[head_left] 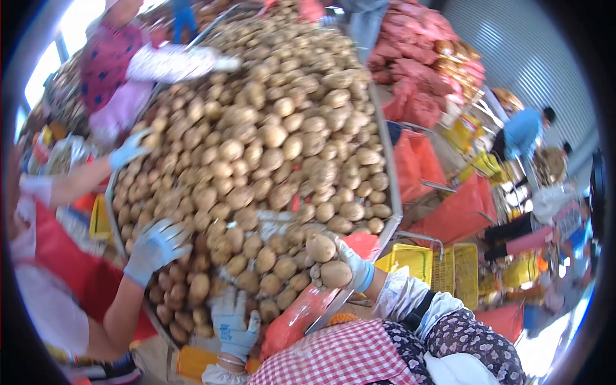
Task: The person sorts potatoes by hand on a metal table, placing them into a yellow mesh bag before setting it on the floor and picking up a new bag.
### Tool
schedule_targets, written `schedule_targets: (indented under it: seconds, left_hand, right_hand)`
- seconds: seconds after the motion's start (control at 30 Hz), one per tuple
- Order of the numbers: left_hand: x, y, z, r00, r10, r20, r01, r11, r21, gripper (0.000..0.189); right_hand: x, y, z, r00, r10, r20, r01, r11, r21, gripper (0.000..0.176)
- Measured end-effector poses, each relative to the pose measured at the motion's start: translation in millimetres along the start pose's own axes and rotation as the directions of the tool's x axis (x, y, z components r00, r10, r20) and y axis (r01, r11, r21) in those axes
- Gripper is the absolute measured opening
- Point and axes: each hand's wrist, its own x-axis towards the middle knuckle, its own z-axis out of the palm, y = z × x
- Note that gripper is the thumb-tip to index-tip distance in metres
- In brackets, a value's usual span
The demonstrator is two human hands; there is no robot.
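A large heap of potatoes (273,135) fills a metal-rimmed sorting table (387,160). My right hand (354,266), in a light blue and grey glove, grips two potatoes (335,274) at the near right edge of the heap. My left hand (234,327), in a matching glove, lies against potatoes at the near edge, fingers stretched out and holding nothing I can see. Between my hands, red plastic sacking (296,326) hangs over the table's rim.
At left, a co-worker's two gloved hands (156,249) reach into the heap; another person's patterned sleeve (179,63) extends over its far left. Yellow crates (465,273) and open red sacks (417,157) stand right of the table. Filled red sacks (410,61) are piled behind.
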Motion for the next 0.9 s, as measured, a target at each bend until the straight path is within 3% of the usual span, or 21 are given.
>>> schedule_targets:
  seconds: [0.03,0.1,0.17,0.23,0.3,0.37,0.5,0.57,0.6,0.63,0.67,0.7,0.73,0.77,0.8,0.9]
  left_hand:
    - [13.9,5.2,3.1,0.988,0.046,-0.150,-0.019,0.983,0.181,0.065]
    - [35.0,-4.7,25.5,0.992,0.014,-0.127,0.018,0.969,0.246,0.068]
    - [43.9,1.1,30.7,0.995,0.013,-0.102,0.020,0.947,0.322,0.074]
    - [44.9,18.1,13.5,1.000,-0.018,-0.011,0.021,0.910,0.414,0.067]
    - [48.8,26.6,12.6,1.000,-0.005,-0.012,0.010,0.909,0.418,0.067]
    - [48.4,36.5,8.4,0.999,-0.053,-0.008,0.051,0.910,0.411,0.067]
    - [47.6,28.7,16.0,0.998,-0.065,0.009,0.054,0.887,0.459,0.067]
    - [47.9,16.4,26.9,0.999,-0.042,-0.032,0.052,0.879,0.474,0.068]
    - [48.0,18.3,26.8,0.998,-0.052,-0.030,0.060,0.875,0.480,0.068]
    - [48.3,18.9,28.1,0.998,-0.062,-0.026,0.067,0.871,0.487,0.068]
    - [48.7,15.2,32.1,0.997,-0.069,-0.032,0.075,0.847,0.527,0.065]
    - [50.8,16.3,32.1,0.996,-0.076,-0.037,0.084,0.845,0.529,0.065]
    - [51.7,18.3,32.2,0.995,-0.084,-0.063,0.104,0.867,0.487,0.063]
    - [51.0,21.4,32.7,0.992,-0.093,-0.087,0.123,0.888,0.443,0.062]
    - [51.2,25.8,31.7,0.991,-0.053,-0.125,0.107,0.876,0.471,0.060]
    - [47.4,27.5,29.7,0.987,-0.028,-0.157,0.096,0.889,0.447,0.060]
  right_hand:
    - [-9.9,-5.6,-5.9,0.997,-0.073,-0.014,0.073,0.997,-0.013,0.077]
    - [-32.4,-20.1,-11.8,0.969,-0.068,-0.238,0.088,0.993,0.075,0.066]
    - [-66.3,-28.1,-19.0,0.893,-0.259,-0.369,0.240,0.966,-0.097,0.051]
    - [-108.8,-31.8,-24.4,0.885,-0.230,-0.405,0.230,0.972,-0.049,0.050]
    - [-143.7,-29.0,-51.4,0.915,-0.237,-0.326,0.258,0.966,0.021,0.052]
    - [-181.9,-28.5,-63.8,0.900,-0.065,-0.431,0.102,0.993,0.064,0.056]
    - [-226.6,-49.0,-80.3,0.906,0.039,-0.420,0.030,0.987,0.156,0.057]
    - [-232.5,-66.8,-115.4,0.888,-0.003,-0.460,-0.019,0.999,-0.044,0.054]
    - [-229.7,-83.9,-134.1,0.859,-0.076,-0.506,0.039,0.996,-0.084,0.050]
    - [-220.3,-115.8,-141.4,0.766,-0.487,-0.419,0.234,0.819,-0.524,0.042]
    - [-218.2,-167.8,-148.9,0.798,-0.478,-0.368,0.322,0.853,-0.410,0.034]
    - [-213.5,-215.3,-145.1,0.789,-0.482,-0.381,0.487,0.869,-0.090,0.030]
    - [-211.9,-265.7,-158.7,0.724,-0.678,-0.130,0.659,0.735,-0.160,0.030]
    - [-207.8,-296.6,-123.6,0.502,-0.756,-0.420,0.727,0.632,-0.267,0.035]
    - [-206.1,-325.5,-109.7,0.424,-0.737,-0.527,0.728,0.623,-0.285,0.043]
    - [-182.7,-340.6,-95.8,0.479,-0.676,-0.560,0.656,0.699,-0.284,0.052]
